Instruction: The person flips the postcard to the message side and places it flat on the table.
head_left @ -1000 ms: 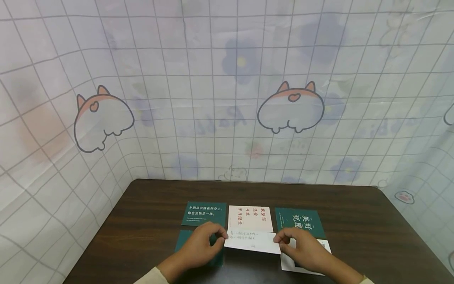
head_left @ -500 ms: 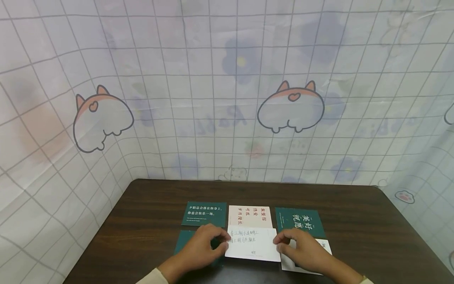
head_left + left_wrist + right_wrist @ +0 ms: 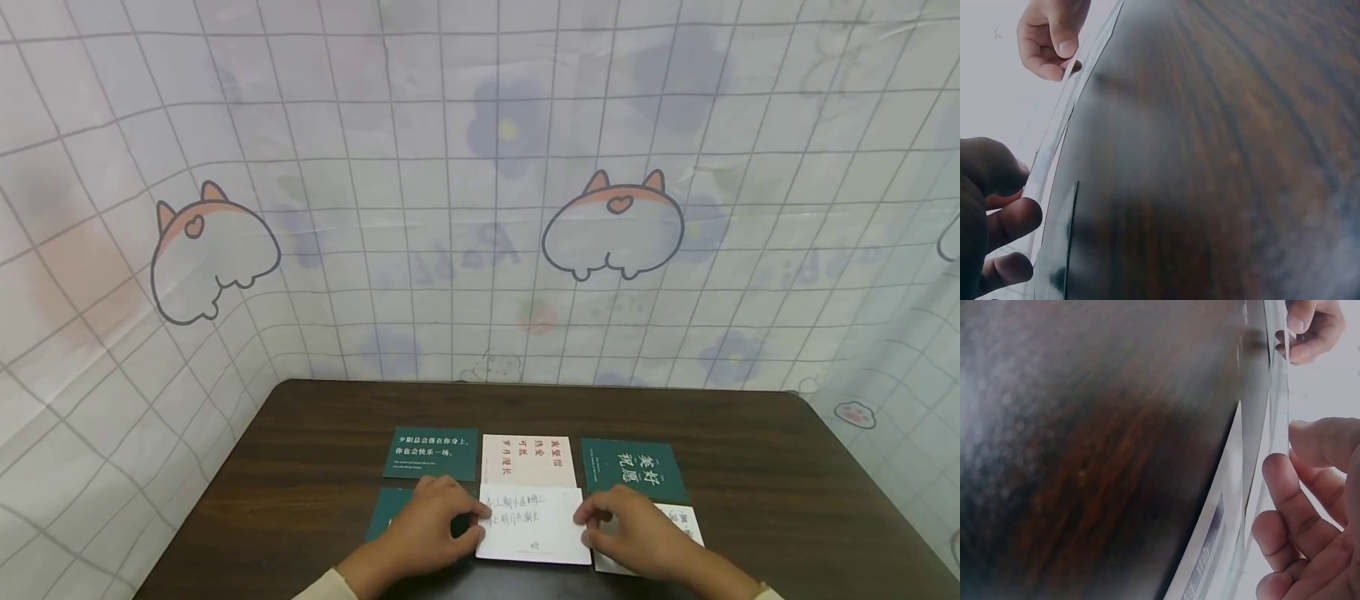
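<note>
In the head view both hands hold a white card (image 3: 531,533) with handwritten Chinese lines by its two short sides. My left hand (image 3: 423,527) pinches the left edge between thumb and fingers, over a green card (image 3: 387,508) partly hidden beneath it. The right edge is pinched by my right hand (image 3: 637,529), which covers much of another white card (image 3: 682,521). From the left wrist, the held card (image 3: 1054,134) appears nearly edge-on, close over the table. Its far edge overlaps a pale pink card (image 3: 527,458) with red characters.
Behind the hands lie a green card (image 3: 432,454) with white text at left and a green card (image 3: 637,468) with large white characters at right. All rest on a dark wooden table (image 3: 300,467). A white gridded curtain (image 3: 420,208) stands along its back and sides.
The white card has tilted flatter and come down toward the table and slightly nearer, so its handwriting faces up more. Both hands stay at its sides; the other cards have not moved.
</note>
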`<state>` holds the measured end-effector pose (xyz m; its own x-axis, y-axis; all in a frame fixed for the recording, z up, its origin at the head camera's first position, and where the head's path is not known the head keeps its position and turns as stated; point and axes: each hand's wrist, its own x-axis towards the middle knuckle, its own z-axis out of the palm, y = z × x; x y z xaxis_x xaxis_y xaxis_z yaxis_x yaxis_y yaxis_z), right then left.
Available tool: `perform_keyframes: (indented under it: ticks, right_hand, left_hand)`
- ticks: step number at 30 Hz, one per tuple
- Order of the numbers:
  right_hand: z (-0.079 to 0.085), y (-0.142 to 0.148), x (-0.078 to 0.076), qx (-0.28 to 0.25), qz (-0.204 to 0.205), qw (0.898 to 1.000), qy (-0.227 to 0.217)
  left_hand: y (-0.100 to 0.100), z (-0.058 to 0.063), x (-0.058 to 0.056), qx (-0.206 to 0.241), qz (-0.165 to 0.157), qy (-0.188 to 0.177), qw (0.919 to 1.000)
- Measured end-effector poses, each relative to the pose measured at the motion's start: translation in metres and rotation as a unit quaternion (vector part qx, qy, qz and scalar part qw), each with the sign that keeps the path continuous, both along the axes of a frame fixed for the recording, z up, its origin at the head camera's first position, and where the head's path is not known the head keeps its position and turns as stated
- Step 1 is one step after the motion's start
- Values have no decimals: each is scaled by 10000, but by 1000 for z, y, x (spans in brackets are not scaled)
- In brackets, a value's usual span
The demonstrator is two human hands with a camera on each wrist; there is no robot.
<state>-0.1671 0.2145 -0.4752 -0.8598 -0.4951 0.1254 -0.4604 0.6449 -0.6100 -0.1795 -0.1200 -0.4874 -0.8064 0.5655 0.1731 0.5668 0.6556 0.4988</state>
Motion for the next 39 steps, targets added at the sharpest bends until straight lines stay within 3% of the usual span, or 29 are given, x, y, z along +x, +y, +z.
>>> perform_keyframes:
  ticks: [6, 16, 26, 39]
  right_hand:
    - [-3, -1, -2, 231, 33, 9997, -91]
    - [1, -3, -1, 462, 103, 9988, -153]
    - [-4, -5, -3, 560, 257, 9979, 211]
    - [-3, -6, -2, 843, 155, 9959, 292]
  left_hand:
    - [1, -1, 0, -234, -29, -32, 9997]
    - [3, 0, 1, -365, -149, 236, 9989]
    - [6, -4, -2, -721, -228, 377, 9964]
    - [8, 0, -3, -843, -287, 430, 9951]
